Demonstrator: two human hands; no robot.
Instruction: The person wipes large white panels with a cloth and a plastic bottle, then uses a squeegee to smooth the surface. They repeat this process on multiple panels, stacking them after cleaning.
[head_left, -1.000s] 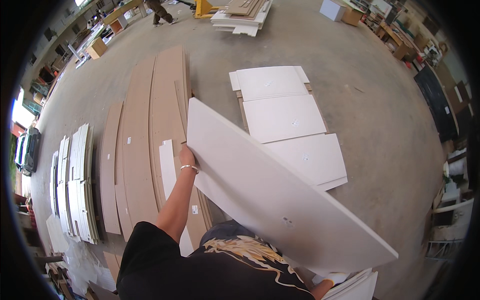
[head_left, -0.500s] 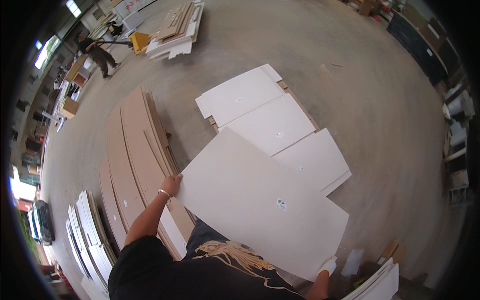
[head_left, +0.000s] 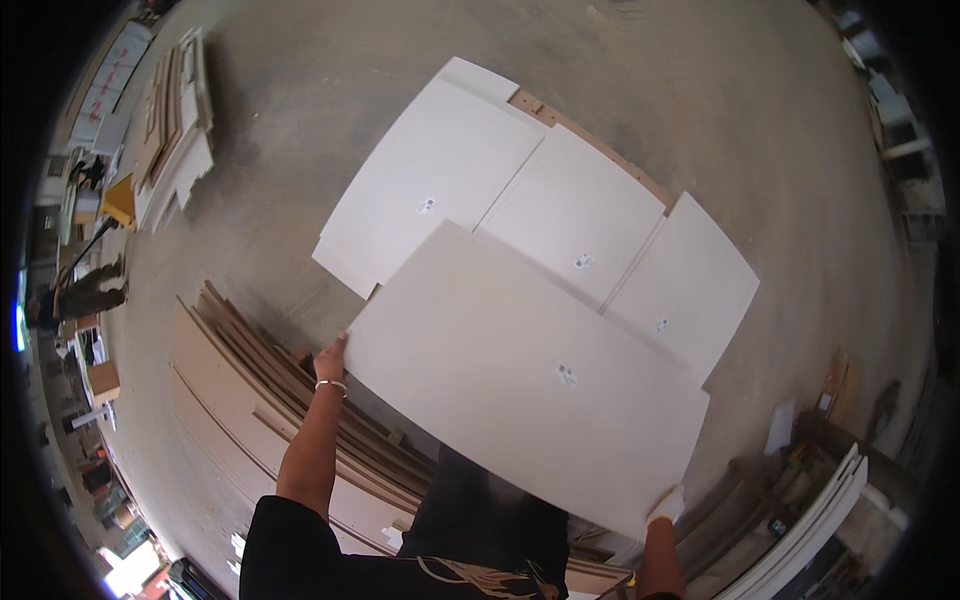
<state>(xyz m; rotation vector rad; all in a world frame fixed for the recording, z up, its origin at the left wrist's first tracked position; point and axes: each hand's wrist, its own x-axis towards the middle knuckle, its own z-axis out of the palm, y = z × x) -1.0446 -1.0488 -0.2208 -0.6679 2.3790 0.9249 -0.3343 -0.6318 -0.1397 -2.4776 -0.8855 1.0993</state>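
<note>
Between my two hands I hold a large white panel (head_left: pixel 480 340) with a small label on it. My left hand (head_left: pixel 331 362), with a bracelet at the wrist, grips its left edge. At its lower right corner, my right hand (head_left: pixel 666 506) in a white glove grips the panel; its fingers are partly hidden beneath. Beyond the held panel, white panels lie side by side in a stack: a left one (head_left: pixel 420 160), a middle one (head_left: pixel 590 215) and a right one (head_left: pixel 690 280), each with a label. The held panel overlaps their near edges in view; whether it touches them I cannot tell.
Long brown boards (head_left: pixel 270 420) are stacked at my left. White panels (head_left: pixel 800 530) stand on edge at the lower right. Far left, a person (head_left: pixel 85 295) stands by a yellow pallet jack (head_left: pixel 120 202) with a load of boards (head_left: pixel 175 130). Wooden pallet slats (head_left: pixel 600 145) show under the stack.
My view has turned to the right, and the held panel is now closer to the white stack, covering more of its near edge. Both hands keep their grip.
</note>
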